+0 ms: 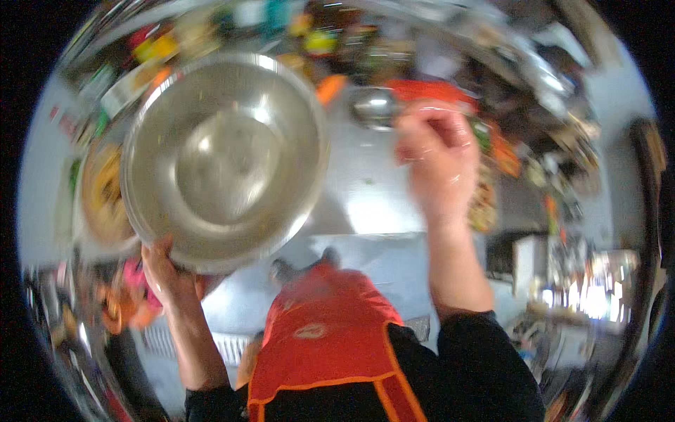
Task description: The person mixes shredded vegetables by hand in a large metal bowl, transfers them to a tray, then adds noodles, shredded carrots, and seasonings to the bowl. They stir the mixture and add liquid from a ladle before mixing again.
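Observation:
My left hand (166, 274) grips the lower left rim of a wide stainless steel bowl (229, 158). The bowl is tilted so that its inside faces me, and it holds no food that I can make out. My right hand (440, 147) is raised above the steel worktop (364, 184), wet and blurred, with its fingers curled. Whether anything small sits inside those fingers cannot be seen. Just left of it, a small shiny metal bowl (373, 107) rests on the worktop, with a red object (430, 92) partly hidden behind the hand.
A round container of yellowish food (105, 190) stands left, partly behind the bowl. Blurred containers, among them a yellow-green one (320, 42), line the back. Food (483, 205) lies right of my forearm. My red apron (327, 327) hangs below the worktop's front edge.

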A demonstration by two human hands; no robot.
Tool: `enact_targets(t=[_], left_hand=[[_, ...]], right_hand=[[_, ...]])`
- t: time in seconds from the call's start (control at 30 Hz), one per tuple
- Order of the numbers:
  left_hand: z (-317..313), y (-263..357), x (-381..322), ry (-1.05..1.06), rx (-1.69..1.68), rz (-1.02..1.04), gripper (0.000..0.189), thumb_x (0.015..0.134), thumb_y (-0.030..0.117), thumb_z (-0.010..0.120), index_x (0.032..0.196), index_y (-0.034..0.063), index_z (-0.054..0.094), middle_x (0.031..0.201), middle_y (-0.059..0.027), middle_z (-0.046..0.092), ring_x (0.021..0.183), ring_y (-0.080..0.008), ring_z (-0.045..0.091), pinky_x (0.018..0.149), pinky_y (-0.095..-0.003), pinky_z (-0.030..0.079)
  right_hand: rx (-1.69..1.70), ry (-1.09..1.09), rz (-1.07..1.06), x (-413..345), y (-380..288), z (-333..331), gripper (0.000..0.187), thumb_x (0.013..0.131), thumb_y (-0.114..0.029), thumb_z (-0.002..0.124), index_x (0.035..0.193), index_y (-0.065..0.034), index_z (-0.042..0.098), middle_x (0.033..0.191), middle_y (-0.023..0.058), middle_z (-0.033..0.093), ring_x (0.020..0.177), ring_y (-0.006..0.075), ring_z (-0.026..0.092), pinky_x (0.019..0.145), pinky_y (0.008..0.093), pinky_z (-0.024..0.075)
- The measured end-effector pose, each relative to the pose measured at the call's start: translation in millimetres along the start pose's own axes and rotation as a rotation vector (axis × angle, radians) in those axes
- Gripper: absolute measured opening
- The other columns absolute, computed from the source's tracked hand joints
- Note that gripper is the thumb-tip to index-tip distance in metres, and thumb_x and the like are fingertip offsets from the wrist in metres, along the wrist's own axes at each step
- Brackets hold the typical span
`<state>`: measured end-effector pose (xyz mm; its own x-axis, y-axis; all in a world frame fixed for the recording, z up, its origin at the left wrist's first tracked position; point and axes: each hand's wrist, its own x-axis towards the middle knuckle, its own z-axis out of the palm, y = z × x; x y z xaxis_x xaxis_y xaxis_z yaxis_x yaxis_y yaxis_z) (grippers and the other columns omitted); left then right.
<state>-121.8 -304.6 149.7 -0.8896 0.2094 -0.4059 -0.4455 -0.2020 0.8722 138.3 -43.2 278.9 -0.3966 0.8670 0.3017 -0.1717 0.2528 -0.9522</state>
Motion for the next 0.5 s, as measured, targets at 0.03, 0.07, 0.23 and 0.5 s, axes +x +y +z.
enact_targets(t=[0.03, 0.07, 0.23, 0.5], left_hand=[[18, -23, -16, -0.117, 0.112, 0.030, 0.045, 0.077, 0.008, 0.061, 0.122, 0.0016, 0.052, 0.118, -0.0168, 0.054, 0.111, -0.0337, 0.052, 0.095, -0.0492, 0.045], [39, -45, -29, -0.208, 0.097, -0.037, 0.046, 0.077, 0.010, 0.061, 0.121, 0.0004, 0.051, 0.117, -0.0166, 0.054, 0.109, -0.0333, 0.053, 0.093, -0.0489, 0.046], [122, -161, -62, -0.471, 0.177, -0.187, 0.040, 0.083, 0.019, 0.057, 0.114, -0.0045, 0.051, 0.111, -0.0163, 0.054, 0.096, -0.0306, 0.056, 0.082, -0.0484, 0.050], [101, -262, -13, -0.546, 0.248, -0.398, 0.066, 0.092, 0.040, 0.055, 0.140, -0.0033, 0.041, 0.125, -0.0208, 0.051, 0.113, -0.0312, 0.052, 0.098, -0.0488, 0.039]], right_hand=[[-0.153, -0.028, -0.271, -10, -15, -2, 0.011, 0.084, 0.000, 0.065, 0.094, -0.0054, 0.063, 0.081, 0.0036, 0.060, 0.072, 0.0128, 0.057, 0.066, 0.0262, 0.0476], [-0.016, -0.025, -0.568, -20, -2, 5, 0.010, 0.086, -0.002, 0.061, 0.095, -0.0047, 0.064, 0.085, 0.0059, 0.062, 0.078, 0.0173, 0.059, 0.073, 0.0328, 0.0491], [-0.858, -0.348, 0.042, -80, 60, -83, 0.036, 0.076, -0.023, 0.069, 0.109, -0.0072, 0.065, 0.121, 0.0168, 0.059, 0.105, 0.0360, 0.061, 0.090, 0.0477, 0.0479], [-0.911, 0.454, 0.551, -236, 54, -481, 0.034, 0.079, -0.024, 0.072, 0.109, -0.0084, 0.069, 0.098, 0.0159, 0.070, 0.091, 0.0278, 0.068, 0.081, 0.0384, 0.0531]])
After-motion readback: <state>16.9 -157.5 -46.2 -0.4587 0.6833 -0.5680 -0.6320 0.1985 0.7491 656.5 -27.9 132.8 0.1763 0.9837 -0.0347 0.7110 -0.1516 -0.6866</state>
